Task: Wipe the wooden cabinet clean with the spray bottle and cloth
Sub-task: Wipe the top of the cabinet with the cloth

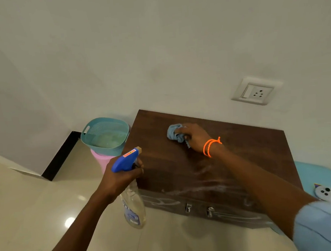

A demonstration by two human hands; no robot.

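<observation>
A dark brown wooden cabinet [242,159] stands against the white wall, its top streaked with pale smears near the front. My right hand [196,136], with orange bands on the wrist, presses a crumpled blue cloth [174,133] onto the far left part of the top. My left hand [121,176] grips the neck of a clear spray bottle [134,209] with a blue trigger head, held upright at the cabinet's front left corner, nozzle toward the top.
A teal perforated basket [94,139] rests on a pink stool [102,160] left of the cabinet. A wall socket [256,91] is above the cabinet. A light blue seat [311,175] with a white phone [324,192] sits at the right. Glossy beige floor tiles lie below.
</observation>
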